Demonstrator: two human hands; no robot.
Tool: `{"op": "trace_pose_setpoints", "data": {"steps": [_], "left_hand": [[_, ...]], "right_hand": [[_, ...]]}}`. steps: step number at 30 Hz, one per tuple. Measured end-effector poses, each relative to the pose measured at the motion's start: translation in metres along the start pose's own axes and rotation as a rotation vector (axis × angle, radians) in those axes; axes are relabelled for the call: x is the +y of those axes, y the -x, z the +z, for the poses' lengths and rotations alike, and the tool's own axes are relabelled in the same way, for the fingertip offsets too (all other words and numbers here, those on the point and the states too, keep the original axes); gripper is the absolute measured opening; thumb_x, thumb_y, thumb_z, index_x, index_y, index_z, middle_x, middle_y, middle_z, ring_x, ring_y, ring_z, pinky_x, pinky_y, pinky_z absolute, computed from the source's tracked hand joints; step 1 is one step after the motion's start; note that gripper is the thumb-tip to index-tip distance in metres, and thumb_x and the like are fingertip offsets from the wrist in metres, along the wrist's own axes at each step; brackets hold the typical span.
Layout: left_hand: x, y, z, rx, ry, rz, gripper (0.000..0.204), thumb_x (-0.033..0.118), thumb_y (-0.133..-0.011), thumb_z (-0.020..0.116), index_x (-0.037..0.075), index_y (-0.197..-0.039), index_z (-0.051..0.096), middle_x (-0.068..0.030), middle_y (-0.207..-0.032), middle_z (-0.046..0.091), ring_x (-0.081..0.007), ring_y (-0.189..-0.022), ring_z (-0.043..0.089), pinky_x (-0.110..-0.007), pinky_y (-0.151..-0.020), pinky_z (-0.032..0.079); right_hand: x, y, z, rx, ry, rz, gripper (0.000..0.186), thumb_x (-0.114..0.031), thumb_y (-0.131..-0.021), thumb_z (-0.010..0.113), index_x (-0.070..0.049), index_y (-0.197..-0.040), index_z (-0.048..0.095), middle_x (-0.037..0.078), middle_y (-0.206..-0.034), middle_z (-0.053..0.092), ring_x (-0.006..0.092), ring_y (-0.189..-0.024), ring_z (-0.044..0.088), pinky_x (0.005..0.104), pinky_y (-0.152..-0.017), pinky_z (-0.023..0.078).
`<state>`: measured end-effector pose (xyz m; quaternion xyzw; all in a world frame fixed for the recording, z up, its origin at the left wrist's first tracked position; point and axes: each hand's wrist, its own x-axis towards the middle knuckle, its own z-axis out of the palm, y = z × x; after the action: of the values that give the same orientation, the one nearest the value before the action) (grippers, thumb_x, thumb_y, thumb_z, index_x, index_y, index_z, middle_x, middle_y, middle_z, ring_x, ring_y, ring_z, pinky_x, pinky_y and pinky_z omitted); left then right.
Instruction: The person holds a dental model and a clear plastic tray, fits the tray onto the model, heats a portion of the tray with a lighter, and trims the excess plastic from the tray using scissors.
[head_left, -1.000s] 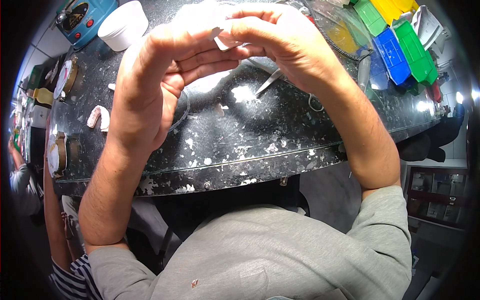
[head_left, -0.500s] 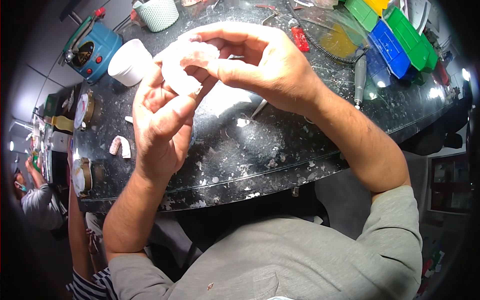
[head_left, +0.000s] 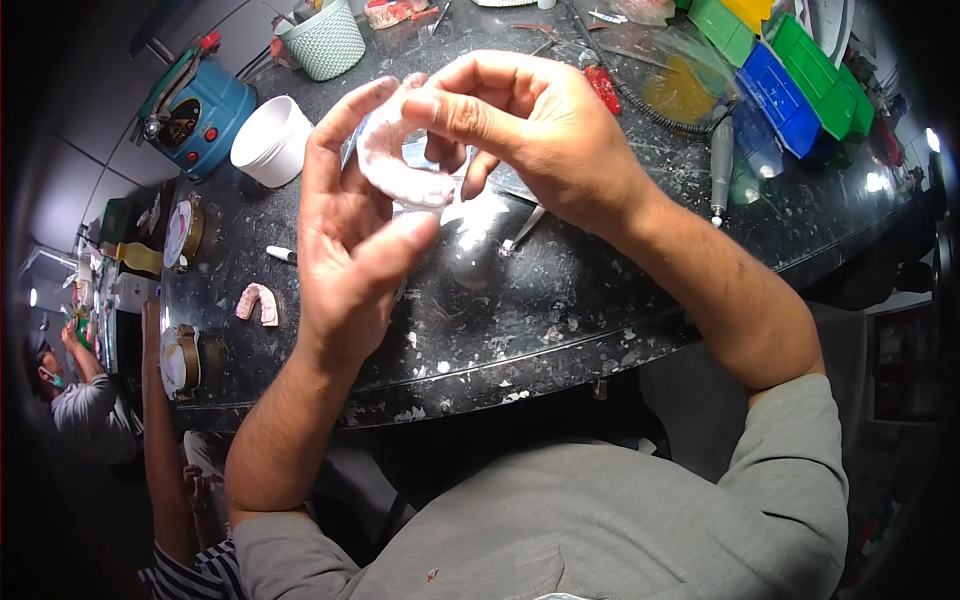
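Note:
A pale pinkish-white, horseshoe-shaped dental arch model [head_left: 385, 165] is held up in bright light above the black bench. My right hand [head_left: 535, 130] pinches its upper end between thumb and fingers. My left hand [head_left: 345, 220] is curved around its outer side, index finger along the upper edge and blurred thumb by the lower end. Some left fingers are hidden behind the model. A smaller horseshoe dental piece [head_left: 258, 304] lies on the bench, left of my left wrist. Near it is a white-tipped pen-like item [head_left: 281, 254].
A white tub [head_left: 272, 142], a blue machine [head_left: 205, 120] and a woven basket [head_left: 322, 42] stand at the far left. Round brass-sided pieces [head_left: 182, 362] line the left edge. At right are a corded handpiece [head_left: 720, 165] and coloured bins [head_left: 780, 95]. Another person's arm [head_left: 165, 440] is beside me.
The dental arch has been turned, so its opening now faces right. My left thumb has moved off its face toward the lower end, and my right fingers have shifted to the upper end.

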<state>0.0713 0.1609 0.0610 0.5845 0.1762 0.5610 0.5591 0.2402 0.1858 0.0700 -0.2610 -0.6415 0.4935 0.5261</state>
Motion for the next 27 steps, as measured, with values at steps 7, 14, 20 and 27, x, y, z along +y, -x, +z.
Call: {"op": "trace_pose_setpoints", "data": {"steps": [7, 14, 20, 27], "left_hand": [[0.007, -0.001, -0.022, 0.035, -0.191, -0.242, 0.040, 0.037, -0.098, 0.044, 0.001, -0.103, 0.059, -0.0070, -0.085, 0.065, -0.0103, -0.070, 0.063, -0.023, -0.055, 0.046], [0.002, 0.005, -0.013, 0.055, -0.030, -0.259, 0.039, 0.032, -0.098, 0.048, -0.004, -0.097, 0.061, -0.0086, -0.077, 0.064, -0.0111, -0.057, 0.057, -0.022, -0.050, 0.046], [-0.001, 0.006, -0.018, 0.104, 0.064, -0.277, 0.034, 0.032, -0.098, 0.048, 0.000, -0.108, 0.058, -0.0071, -0.086, 0.065, -0.0087, -0.057, 0.053, -0.020, -0.050, 0.039], [0.000, 0.005, -0.006, 0.154, 0.051, -0.289, 0.042, 0.033, -0.099, 0.047, -0.006, -0.108, 0.058, -0.0117, -0.076, 0.066, -0.0116, -0.057, 0.060, -0.021, -0.050, 0.048]], "right_hand": [[0.000, 0.002, -0.004, -0.080, 0.127, -0.017, 0.025, -0.025, -0.091, 0.065, -0.001, -0.098, 0.064, 0.000, -0.078, 0.063, 0.0052, -0.070, 0.059, 0.0191, -0.058, 0.049], [0.000, 0.006, 0.003, -0.073, 0.319, 0.002, 0.036, -0.035, -0.094, 0.058, -0.004, -0.079, 0.065, 0.003, -0.063, 0.059, 0.0084, -0.058, 0.055, 0.0257, -0.053, 0.043], [0.013, 0.004, 0.000, -0.155, 0.148, -0.051, 0.027, -0.028, -0.094, 0.059, -0.002, -0.087, 0.064, 0.004, -0.072, 0.062, 0.0103, -0.066, 0.058, 0.0261, -0.061, 0.047], [0.010, 0.001, -0.009, -0.181, 0.035, 0.087, 0.029, -0.029, -0.088, 0.069, -0.001, -0.094, 0.065, 0.004, -0.082, 0.065, 0.0083, -0.072, 0.062, 0.0230, -0.067, 0.051]]}}
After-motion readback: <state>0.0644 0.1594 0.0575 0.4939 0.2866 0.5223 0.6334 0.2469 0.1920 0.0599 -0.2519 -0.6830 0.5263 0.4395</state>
